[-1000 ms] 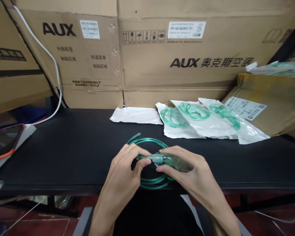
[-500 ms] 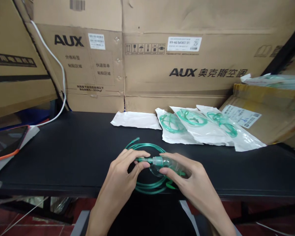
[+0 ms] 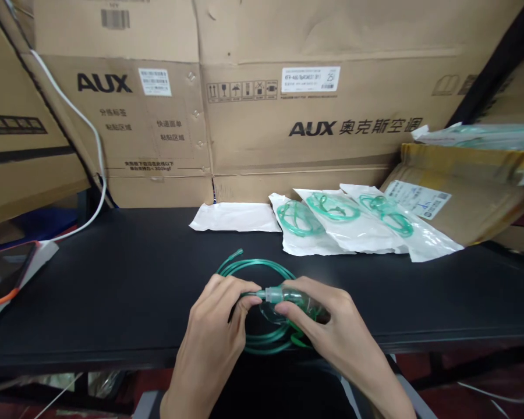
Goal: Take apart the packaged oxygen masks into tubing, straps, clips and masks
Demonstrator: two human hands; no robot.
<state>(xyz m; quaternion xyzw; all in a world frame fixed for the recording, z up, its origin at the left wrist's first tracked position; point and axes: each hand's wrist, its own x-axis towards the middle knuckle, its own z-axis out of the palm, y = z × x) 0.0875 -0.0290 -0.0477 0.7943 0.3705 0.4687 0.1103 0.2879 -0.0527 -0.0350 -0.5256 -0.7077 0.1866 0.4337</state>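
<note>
The left hand (image 3: 216,329) and the right hand (image 3: 332,334) are brought close together over the near edge of the counter (image 3: 113,285), their fingertips almost meeting.

1. Right hand: closed around a clear, green-tinted mask (image 3: 294,298), thumb below and fingers over the top. Most of the mask body is covered by the fingers.
2. Left hand: thumb and forefinger pinched on the end of the green tubing (image 3: 253,265), right where it meets the clear connector (image 3: 271,294) at the mask's neck.
3. Connector: lies between the two hands, pointing toward the left hand. Whether the tube is fully seated in it cannot be told.
4. Tubing coil: loops on the counter beneath and just beyond both hands. Its free end sticks out beyond the left hand.

Surroundings (not touched by either hand):
- Three sealed pouches (image 3: 349,227), each showing green tubing inside, overlap one another well beyond the right hand.
- A flat white pouch (image 3: 236,217) lies beyond the left hand, just beside them.
- Cardboard boxes (image 3: 253,105) stand behind the counter.
- A phone (image 3: 2,273) lies far to the left of the left hand.
</note>
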